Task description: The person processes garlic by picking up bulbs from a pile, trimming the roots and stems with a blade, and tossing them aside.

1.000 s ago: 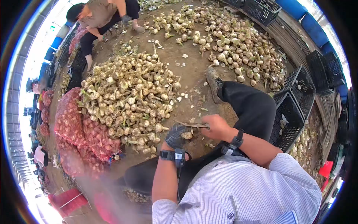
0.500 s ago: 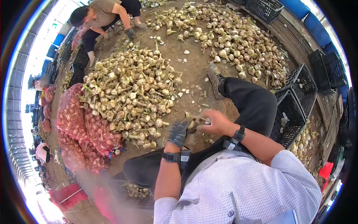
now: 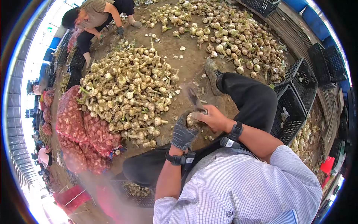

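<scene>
My left hand (image 3: 184, 133), in a dark grey glove, is closed around a garlic bulb (image 3: 191, 120) in front of my lap. Bare and right beside it, my right hand (image 3: 214, 118) grips a knife (image 3: 195, 100), its thumb near the bulb. The blade points away from me and is smeared by motion. Just beyond my left hand lies a large heap of garlic (image 3: 128, 93) with stems on many bulbs.
Red mesh sacks (image 3: 71, 115) full of bulbs lean against the heap's left side. Another garlic pile (image 3: 242, 44) spreads at the far right. Black crates (image 3: 287, 115) stand by my right knee. A co-worker (image 3: 100, 16) bends over at the far left. Peel scraps dot the dirt floor.
The garlic bulb now shows in my left hand, which has turned and moved slightly right. The knife has swung up and forward in my right hand. The view has shifted a little.
</scene>
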Demonstrator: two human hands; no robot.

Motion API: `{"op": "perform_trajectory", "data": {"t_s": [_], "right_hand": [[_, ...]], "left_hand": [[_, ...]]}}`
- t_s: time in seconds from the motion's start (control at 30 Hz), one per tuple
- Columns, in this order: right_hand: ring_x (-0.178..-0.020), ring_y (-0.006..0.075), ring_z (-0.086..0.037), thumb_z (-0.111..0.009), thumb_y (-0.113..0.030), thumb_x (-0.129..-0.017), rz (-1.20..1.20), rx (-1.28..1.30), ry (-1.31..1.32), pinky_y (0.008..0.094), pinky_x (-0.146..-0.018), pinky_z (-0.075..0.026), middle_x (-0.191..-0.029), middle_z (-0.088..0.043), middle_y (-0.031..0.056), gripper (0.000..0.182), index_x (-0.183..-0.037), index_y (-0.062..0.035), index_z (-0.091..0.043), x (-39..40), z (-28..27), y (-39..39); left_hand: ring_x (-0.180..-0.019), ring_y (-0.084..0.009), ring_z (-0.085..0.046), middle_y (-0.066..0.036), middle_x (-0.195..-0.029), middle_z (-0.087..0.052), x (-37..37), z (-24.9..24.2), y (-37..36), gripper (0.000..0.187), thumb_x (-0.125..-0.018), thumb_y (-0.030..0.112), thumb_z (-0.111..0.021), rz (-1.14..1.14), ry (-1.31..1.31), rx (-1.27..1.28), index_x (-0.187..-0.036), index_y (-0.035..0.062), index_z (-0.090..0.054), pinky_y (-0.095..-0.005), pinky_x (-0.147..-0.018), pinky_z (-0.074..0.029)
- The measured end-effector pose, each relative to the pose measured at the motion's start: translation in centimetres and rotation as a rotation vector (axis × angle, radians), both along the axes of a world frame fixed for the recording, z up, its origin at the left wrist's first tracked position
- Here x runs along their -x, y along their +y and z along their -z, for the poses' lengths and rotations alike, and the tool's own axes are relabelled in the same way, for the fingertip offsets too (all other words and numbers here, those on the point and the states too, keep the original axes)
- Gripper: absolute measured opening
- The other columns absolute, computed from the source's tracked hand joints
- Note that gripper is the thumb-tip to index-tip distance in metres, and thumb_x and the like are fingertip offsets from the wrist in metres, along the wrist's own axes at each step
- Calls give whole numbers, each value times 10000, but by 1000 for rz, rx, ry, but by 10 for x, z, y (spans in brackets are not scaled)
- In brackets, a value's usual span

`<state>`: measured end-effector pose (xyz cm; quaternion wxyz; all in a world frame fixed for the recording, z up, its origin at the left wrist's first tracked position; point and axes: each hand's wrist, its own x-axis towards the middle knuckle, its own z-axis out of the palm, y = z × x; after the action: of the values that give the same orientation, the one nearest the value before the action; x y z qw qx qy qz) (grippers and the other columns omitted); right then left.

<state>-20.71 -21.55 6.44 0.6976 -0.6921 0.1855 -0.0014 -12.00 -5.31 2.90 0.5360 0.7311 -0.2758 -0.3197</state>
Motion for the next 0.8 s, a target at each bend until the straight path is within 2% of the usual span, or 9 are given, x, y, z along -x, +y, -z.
{"op": "perform_trajectory", "data": {"t_s": [0.07, 0.13, 0.2, 0.23, 0.3, 0.4, 0.5, 0.6, 0.8], "right_hand": [[-590, 237, -554, -655, -292, -843, -40, 195, -22, 361, -555, -436, -719, -607, 110, 302, -933, -6, -613, 4, 12, -3], [-713, 371, -592, -683, -277, -777, -140, 441, 7, 429, -653, -464, -833, -641, 195, 295, -892, -10, -631, 11, 26, -8], [-729, 400, -574, -693, -237, -734, -165, 542, -95, 455, -647, -458, -813, -621, 188, 251, -846, -28, -610, 16, 20, -6], [-736, 414, -566, -699, -217, -712, -177, 591, -146, 468, -645, -455, -803, -611, 185, 233, -823, -37, -599, 19, 16, -4], [-744, 398, -580, -705, -209, -702, -209, 670, -153, 474, -654, -459, -777, -602, 171, 235, -829, -44, -598, 19, 13, -2], [-762, 382, -589, -712, -209, -693, -245, 741, -162, 471, -670, -466, -779, -599, 159, 242, -827, -49, -589, 16, 8, -1], [-769, 381, -581, -743, -188, -641, -241, 780, -169, 461, -660, -463, -785, -585, 149, 286, -828, -53, -573, 15, 15, 2], [-777, 382, -575, -749, -168, -626, -240, 822, -158, 459, -660, -461, -792, -577, 143, 302, -837, -56, -565, 13, 20, 3], [-813, 377, -583, -726, -171, -656, -272, 822, -115, 458, -688, -468, -839, -597, 150, 275, -862, -58, -583, 9, 29, 1]], "left_hand": [[-934, -225, -607, -121, -1046, -631, 1, 5, 5, 437, -792, 88, -685, -77, 147, 19, -1196, 6, -541, -343, -820, -493], [-926, -241, -616, -132, -1045, -636, 2, 5, 10, 403, -800, 91, -675, -131, 285, 21, -1177, 12, -557, -349, -808, -496], [-922, -261, -627, -139, -1040, -645, 1, 1, 16, 358, -811, 107, -669, -160, 411, 7, -1147, 21, -583, -363, -800, -500], [-920, -268, -628, -137, -1034, -651, -1, 5, 20, 340, -811, 121, -670, -68, 217, -56, -1130, 28, -597, -369, -798, -500], [-916, -282, -630, -132, -1020, -662, -6, 10, 24, 306, -812, 150, -673, 119, -177, -174, -1095, 42, -625, -381, -793, -500], [-920, -280, -630, -121, -1007, -675, -4, 2, 25, 285, -803, 177, -682, 76, -115, -158, -1058, 54, -651, -389, -801, -497], [-918, -278, -631, -124, -998, -677, -8, 9, 30, 291, -800, 164, -676, 194, -570, -93, -1065, 48, -648, -386, -811, -492], [-907, -273, -634, -126, -988, -678, -6, -10, 25, 284, -809, 154, -662, 80, -141, -185, -1068, 40, -644, -384, -811, -490], [-851, -262, -633, -135, -916, -673, -10, 3, 26, 259, -818, 136, -643, 118, -414, -99, -1046, 11, -634, -371, -745, -498]]}}
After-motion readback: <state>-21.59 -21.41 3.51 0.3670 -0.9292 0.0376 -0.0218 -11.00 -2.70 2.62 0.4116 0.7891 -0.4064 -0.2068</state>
